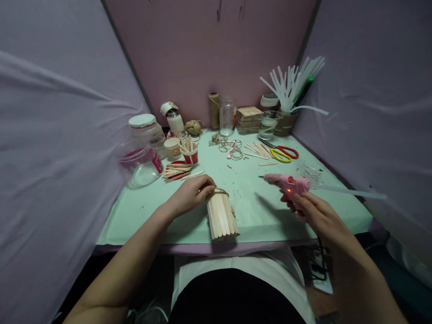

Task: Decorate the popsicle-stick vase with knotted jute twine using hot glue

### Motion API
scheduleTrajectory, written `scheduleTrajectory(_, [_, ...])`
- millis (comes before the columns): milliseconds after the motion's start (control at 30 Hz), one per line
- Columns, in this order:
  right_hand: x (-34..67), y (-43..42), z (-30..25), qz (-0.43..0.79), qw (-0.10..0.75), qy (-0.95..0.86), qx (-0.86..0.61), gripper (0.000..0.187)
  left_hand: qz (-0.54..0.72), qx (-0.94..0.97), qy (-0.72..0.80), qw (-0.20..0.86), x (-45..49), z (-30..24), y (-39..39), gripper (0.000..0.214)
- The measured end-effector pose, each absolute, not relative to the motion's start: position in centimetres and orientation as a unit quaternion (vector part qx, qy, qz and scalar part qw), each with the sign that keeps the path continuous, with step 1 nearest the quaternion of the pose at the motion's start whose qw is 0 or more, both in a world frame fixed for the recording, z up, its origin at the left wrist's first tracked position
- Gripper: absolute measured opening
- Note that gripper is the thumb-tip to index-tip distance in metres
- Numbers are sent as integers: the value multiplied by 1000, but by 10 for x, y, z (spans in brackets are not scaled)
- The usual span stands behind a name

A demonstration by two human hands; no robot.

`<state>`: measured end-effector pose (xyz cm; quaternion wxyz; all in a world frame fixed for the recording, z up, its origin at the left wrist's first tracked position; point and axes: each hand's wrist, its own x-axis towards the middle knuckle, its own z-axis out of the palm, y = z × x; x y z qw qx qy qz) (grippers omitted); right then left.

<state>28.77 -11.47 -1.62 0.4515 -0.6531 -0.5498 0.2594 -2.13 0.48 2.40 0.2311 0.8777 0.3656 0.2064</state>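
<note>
A jar covered with upright wooden craft sticks (221, 215) lies tilted on the mint-green table (256, 215), with twine wound round its far end. My left hand (191, 194) is closed over that far end, fingers on the twine. My right hand (311, 210) grips a pink glue gun (288, 183), held a little above the table to the right of the jar. The gun's nozzle points left, a red light glows on its body, and a clear glue stick juts out to the right.
Loose craft sticks (178, 171) and a red cup of sticks (191, 153) sit at left near clear plastic jars (141, 164). Scissors with red and yellow handles (283, 153), twine (193, 127), a glass jar (227, 116), stacked sticks (248, 119) and a holder of glue sticks (287, 119) stand farther back. Fabric walls enclose three sides.
</note>
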Motion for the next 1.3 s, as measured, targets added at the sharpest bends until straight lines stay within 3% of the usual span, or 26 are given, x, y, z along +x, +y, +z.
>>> scheduleTrajectory(133, [259, -128, 3, 359, 421, -560, -617, 44, 178, 893, 360, 204, -13, 34, 9, 22])
scheduleTrajectory(467, [232, -134, 12, 318, 413, -663, -537, 29, 150, 890, 377, 208, 7, 48, 11, 11])
scheduleTrajectory(1300, [223, -122, 6, 298, 346, -684, -569, 35, 126, 904, 364, 187, 10, 42, 16, 16])
